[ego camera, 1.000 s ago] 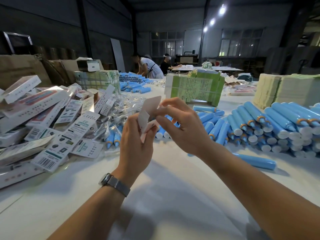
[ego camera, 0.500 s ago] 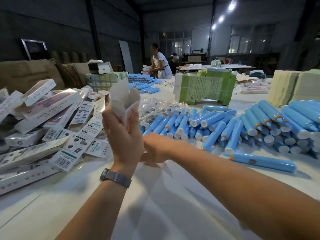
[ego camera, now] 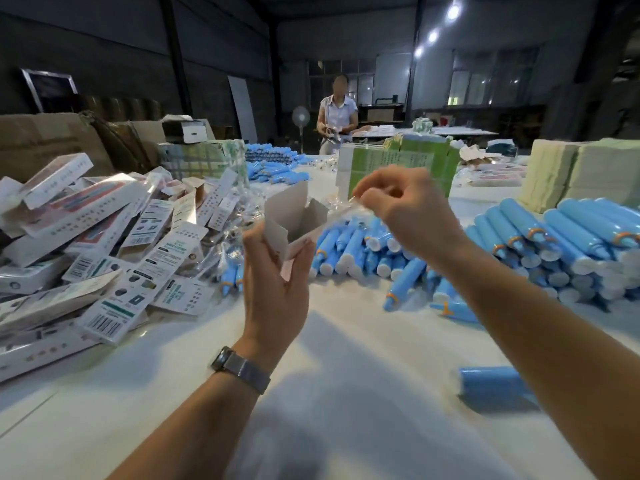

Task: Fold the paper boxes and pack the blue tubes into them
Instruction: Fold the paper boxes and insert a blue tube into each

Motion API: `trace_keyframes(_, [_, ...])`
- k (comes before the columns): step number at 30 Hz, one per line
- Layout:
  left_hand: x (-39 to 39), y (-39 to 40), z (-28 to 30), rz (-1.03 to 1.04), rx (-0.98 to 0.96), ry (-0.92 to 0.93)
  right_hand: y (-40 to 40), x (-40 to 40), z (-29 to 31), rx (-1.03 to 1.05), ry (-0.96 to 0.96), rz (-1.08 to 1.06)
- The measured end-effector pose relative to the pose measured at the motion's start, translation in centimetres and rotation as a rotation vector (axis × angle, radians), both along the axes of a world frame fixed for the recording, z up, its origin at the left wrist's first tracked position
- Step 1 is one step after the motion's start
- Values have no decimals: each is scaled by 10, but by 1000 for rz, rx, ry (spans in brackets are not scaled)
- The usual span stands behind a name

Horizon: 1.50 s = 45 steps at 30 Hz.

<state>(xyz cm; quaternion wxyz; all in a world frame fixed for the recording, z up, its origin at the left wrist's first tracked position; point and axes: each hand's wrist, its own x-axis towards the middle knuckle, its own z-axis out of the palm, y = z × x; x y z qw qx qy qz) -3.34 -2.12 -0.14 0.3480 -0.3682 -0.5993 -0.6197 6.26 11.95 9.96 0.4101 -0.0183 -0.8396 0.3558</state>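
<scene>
left hand [ego camera: 277,289] holds open, empty paper box [ego camera: 294,216].

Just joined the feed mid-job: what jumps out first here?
The two hands at centre: the left hand holds an opened paper box upright, and the right hand pinches a clear plastic packet at its mouth. Blue tubes lie heaped on the right, and printed boxes are piled on the left.

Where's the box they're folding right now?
The open paper box sits mid-view in the left hand, above the white table, between the packed-box pile and blue tubes.
</scene>
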Motion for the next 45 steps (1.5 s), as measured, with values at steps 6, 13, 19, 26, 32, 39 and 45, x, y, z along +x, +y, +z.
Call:
trace_keyframes(6, [11,10,-8,-19,-101,-5,-1,40,10,-128,197,176])
trace_keyframes(13, [21,13,-12,-50,-173,-6,-11,31,-11,233,193,-7])
trace_keyframes(19, [19,11,-11,-60,-180,-52,-12,23,-28,441,290,-94])
trace_keyframes(26, [26,12,-9,-112,-160,-62,-10,25,-36,615,96,-92])
trace_keyframes(32, [22,13,-8,-215,-158,-135,-9,24,-34,569,-124,92])
trace_keyframes(39, [27,9,-1,-429,-152,-151,-7,18,-40,219,71,233])
trace_keyframes(45, [30,6,3,-361,-166,-129,-8,17,-43,-18,122,265])
